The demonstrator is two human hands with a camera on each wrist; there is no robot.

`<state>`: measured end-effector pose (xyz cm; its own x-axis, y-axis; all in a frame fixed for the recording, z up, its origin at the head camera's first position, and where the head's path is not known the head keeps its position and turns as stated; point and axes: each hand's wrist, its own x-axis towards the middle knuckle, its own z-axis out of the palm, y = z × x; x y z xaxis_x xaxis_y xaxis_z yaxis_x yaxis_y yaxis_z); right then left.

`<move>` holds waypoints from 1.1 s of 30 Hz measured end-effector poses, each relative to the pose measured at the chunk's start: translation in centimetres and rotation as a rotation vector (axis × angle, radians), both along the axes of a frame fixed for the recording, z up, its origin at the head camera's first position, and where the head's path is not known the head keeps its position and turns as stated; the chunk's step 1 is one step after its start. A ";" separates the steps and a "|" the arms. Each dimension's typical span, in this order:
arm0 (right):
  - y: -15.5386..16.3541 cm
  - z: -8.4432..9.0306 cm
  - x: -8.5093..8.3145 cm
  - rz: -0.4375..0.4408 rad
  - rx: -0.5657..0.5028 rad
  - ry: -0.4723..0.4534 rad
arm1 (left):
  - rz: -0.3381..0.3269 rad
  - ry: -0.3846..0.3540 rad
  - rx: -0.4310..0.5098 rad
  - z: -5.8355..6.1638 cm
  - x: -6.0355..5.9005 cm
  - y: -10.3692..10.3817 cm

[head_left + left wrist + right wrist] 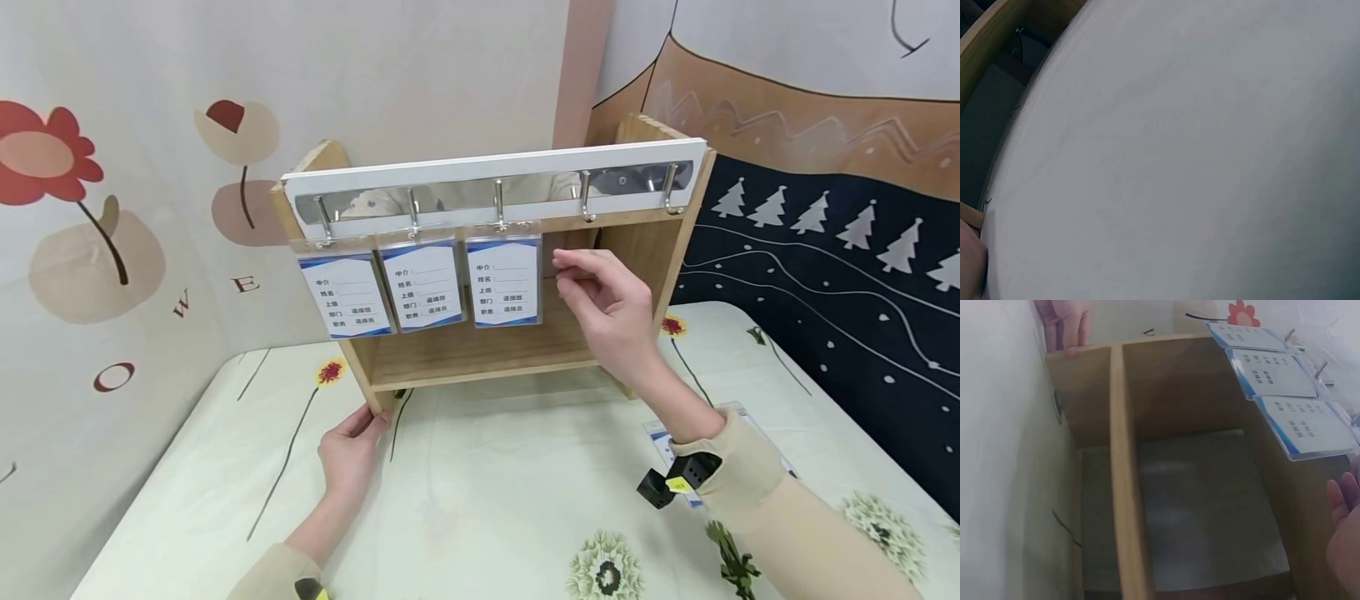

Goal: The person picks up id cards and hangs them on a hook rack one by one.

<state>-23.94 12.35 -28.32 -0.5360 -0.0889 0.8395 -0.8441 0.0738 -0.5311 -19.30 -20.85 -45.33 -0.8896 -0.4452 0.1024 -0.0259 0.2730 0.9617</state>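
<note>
Standing at frame centre: wooden shelf (480, 354) with hook rail (495, 179), three badge holders (504, 279) hanging. Right hand (607, 312), fingers loosely extended and empty, beside the third holder. Left hand (351, 450) touches shelf's lower-left foot, fingers straight.

The left wrist view was mostly a blurred pale expanse. A badge card (663, 442) at lower right lay largely hidden behind the right wrist. Card print was unreadable.
</note>
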 end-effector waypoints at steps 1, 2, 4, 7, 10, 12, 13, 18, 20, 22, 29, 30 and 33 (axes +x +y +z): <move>0.1 -0.2 0.0 0.003 -0.008 -0.004 | 0.002 -0.001 0.003 0.0 0.0 0.0; 0.2 -0.4 0.0 0.007 -0.011 -0.005 | 0.002 0.000 0.004 0.0 0.0 0.0; 0.4 -0.8 0.0 0.010 -0.016 -0.010 | 0.002 -0.002 0.002 0.0 0.0 0.0; 0.8 -1.3 0.0 -0.001 -0.007 -0.029 | -0.002 -0.001 0.003 0.0 0.1 -0.1; 1.3 -1.9 0.2 -0.024 0.017 -0.066 | -0.006 -0.003 0.008 0.0 0.2 -0.1; 1.7 -2.2 0.4 -0.039 0.034 -0.091 | -0.008 -0.003 0.017 0.1 0.2 -0.1; 1.9 -2.3 0.4 -0.043 0.038 -0.105 | -0.009 -0.003 0.020 0.1 0.2 -0.1; 3.1 -3.0 0.7 -0.056 0.057 -0.147 | -0.009 0.002 0.013 0.0 0.1 -0.1; 3.7 -3.2 0.8 -0.067 0.070 -0.146 | -0.007 0.006 0.009 0.0 0.1 -0.2; 4.3 -3.5 0.9 -0.077 0.082 -0.148 | -0.006 0.012 0.012 0.0 0.1 -0.1; 6.0 -4.4 1.2 -0.118 0.106 -0.155 | -0.020 0.016 0.023 0.0 0.2 -0.1; 6.2 -4.5 1.3 -0.125 0.111 -0.157 | -0.021 0.016 0.024 0.0 0.1 -0.1; 6.6 -4.9 1.5 -0.144 0.124 -0.171 | -0.022 0.015 0.023 0.1 0.1 -0.1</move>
